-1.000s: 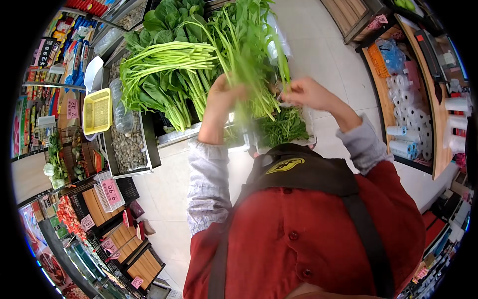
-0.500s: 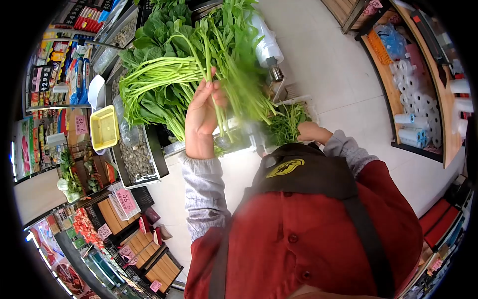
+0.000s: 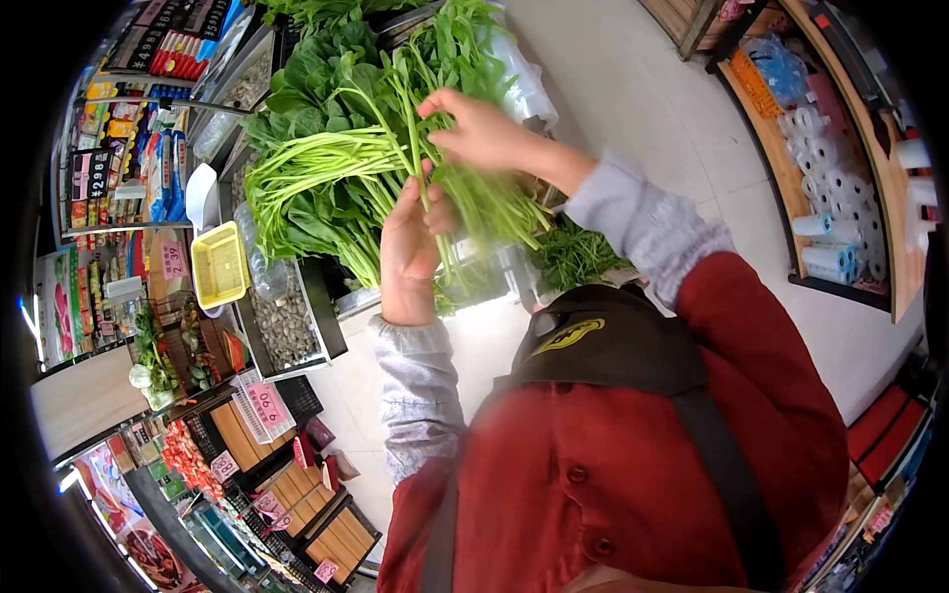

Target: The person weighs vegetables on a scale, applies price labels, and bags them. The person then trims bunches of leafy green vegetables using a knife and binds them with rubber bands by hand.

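My left hand [image 3: 413, 232] is closed around a few long green stems [image 3: 403, 128], held upright with their leafy tops away from me. Just above and to the right of it, my right hand [image 3: 474, 133] has its fingers curled at the same stems; whether it grips them is hard to tell. Beneath and to the left lies a bunch of pale green stalks [image 3: 326, 148] on dark leafy greens [image 3: 321, 74]. More stalks, partly blurred, fan out under my right hand. Loose fine greens [image 3: 575, 259] fill a container near my apron.
A yellow basket [image 3: 219, 265] stands at the left beside a metal tray of shellfish [image 3: 287, 321]. Clear plastic bags [image 3: 519, 79] hang beyond my right hand. A wooden shelf [image 3: 766, 168] with plastic rolls [image 3: 830, 188] is at the right.
My right hand has come up from the loose greens at the lower right to the stems in my left hand. My left hand still holds its stems.
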`<action>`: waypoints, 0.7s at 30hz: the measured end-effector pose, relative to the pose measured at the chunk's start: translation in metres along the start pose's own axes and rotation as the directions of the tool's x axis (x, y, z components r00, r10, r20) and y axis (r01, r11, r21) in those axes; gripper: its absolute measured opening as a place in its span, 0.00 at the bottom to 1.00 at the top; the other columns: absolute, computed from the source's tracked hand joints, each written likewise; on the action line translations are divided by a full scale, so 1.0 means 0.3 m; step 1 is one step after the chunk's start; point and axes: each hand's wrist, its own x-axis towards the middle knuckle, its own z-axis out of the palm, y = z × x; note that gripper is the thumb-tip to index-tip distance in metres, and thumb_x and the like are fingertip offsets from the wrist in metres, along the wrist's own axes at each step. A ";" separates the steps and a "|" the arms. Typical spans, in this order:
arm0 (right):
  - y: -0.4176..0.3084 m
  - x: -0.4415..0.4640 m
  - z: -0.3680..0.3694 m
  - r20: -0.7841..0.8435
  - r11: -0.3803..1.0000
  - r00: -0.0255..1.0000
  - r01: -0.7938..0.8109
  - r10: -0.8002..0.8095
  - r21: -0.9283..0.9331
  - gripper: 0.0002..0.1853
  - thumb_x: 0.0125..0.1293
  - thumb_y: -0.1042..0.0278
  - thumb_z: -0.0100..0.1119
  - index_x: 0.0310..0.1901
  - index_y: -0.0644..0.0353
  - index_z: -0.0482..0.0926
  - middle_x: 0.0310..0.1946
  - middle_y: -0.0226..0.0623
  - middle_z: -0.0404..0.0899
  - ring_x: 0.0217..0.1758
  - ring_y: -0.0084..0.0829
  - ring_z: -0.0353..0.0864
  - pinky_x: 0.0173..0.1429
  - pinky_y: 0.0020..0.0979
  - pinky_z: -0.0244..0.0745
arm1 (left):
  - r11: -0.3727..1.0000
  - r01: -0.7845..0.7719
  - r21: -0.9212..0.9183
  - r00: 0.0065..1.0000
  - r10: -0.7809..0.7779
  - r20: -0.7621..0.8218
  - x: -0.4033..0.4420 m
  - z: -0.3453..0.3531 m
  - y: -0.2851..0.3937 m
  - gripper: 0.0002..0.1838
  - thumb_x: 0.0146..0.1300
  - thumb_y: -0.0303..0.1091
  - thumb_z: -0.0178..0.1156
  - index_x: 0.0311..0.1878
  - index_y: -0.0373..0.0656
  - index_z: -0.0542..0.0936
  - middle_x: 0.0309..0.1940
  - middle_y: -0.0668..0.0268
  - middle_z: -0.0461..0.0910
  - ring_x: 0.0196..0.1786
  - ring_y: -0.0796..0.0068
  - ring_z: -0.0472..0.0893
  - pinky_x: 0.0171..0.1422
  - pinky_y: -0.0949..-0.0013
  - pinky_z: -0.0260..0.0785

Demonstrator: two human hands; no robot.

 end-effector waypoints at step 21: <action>0.023 0.020 -0.012 0.227 0.939 0.943 -0.168 0.242 -0.302 0.11 0.63 0.64 0.51 0.31 0.64 0.78 0.19 0.30 0.74 0.21 0.20 0.71 0.26 0.26 0.65 | 0.870 -0.093 0.484 0.979 0.169 -0.115 0.068 -0.068 -0.015 0.11 0.67 0.35 0.48 0.47 0.40 0.73 0.25 0.69 0.69 0.21 0.78 0.64 0.26 0.75 0.55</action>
